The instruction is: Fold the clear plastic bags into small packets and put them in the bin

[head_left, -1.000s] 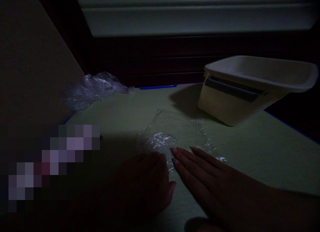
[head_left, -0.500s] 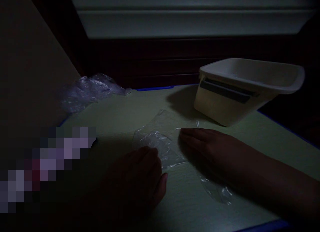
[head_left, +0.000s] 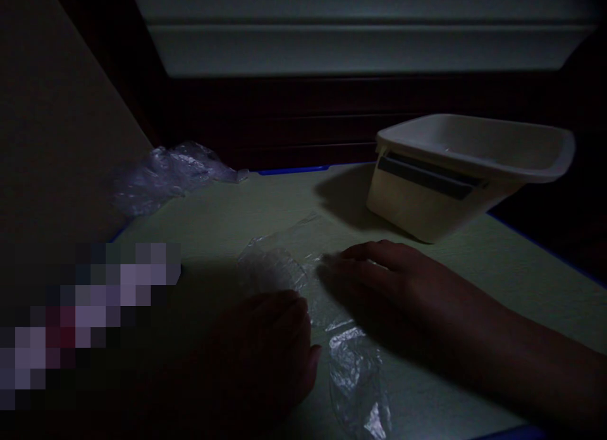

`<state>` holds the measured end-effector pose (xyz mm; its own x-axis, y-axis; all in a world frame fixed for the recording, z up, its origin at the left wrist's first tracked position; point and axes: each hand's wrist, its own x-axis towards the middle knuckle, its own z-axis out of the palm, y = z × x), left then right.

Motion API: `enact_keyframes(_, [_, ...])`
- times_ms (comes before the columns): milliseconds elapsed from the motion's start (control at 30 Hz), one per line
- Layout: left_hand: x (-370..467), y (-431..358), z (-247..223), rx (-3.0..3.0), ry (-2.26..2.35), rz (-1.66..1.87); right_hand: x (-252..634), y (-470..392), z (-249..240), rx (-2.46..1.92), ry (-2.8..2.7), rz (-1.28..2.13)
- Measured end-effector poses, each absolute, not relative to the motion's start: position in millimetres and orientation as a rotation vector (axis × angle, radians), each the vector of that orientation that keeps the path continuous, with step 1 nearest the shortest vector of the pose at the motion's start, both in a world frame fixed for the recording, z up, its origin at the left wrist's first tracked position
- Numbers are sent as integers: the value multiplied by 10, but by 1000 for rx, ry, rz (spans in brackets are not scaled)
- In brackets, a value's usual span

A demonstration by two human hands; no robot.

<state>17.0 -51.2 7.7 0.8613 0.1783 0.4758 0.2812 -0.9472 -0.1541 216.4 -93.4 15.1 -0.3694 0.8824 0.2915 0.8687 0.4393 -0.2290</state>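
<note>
A clear, thin plastic bag [head_left: 272,266] lies spread and wrinkled on the table, with a loose crumpled part [head_left: 358,380] running toward the near edge. At its left part is my left hand [head_left: 265,351], dim in the shadow, its fingers curled at the plastic and its thumb sticking out to the right. My right hand [head_left: 398,269] reaches in from the right, palm down, fingers stretched over the bag's right part. Its fingertips are slightly blurred, and I cannot tell how firmly they touch the plastic.
Behind my right hand a cream plastic bin [head_left: 417,206] with a dark handle strip stands on the pale green table [head_left: 284,200]. A heap of crumpled clear plastic [head_left: 175,174] lies at the back left. A pixelated patch [head_left: 109,307] covers something at the left.
My right fingertips have moved a little left across the plastic. The loose part of the bag has shifted left and toward me, and the portion by my left hand has bunched leftward.
</note>
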Motion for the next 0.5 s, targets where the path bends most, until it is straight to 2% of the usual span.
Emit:
enact_keyframes(200, [131, -508, 55, -2820, -337, -744, 2143, -957, 122, -1746, -2375, 139])
enact_keyframes(400, [137, -532, 25, -2823, -336, -814, 2100, -951, 97, -1696, -2408, 242])
enact_keyframes(500, [145, -523, 30, -2833, -308, -809, 2144, -973, 194, -1601, -2358, 439])
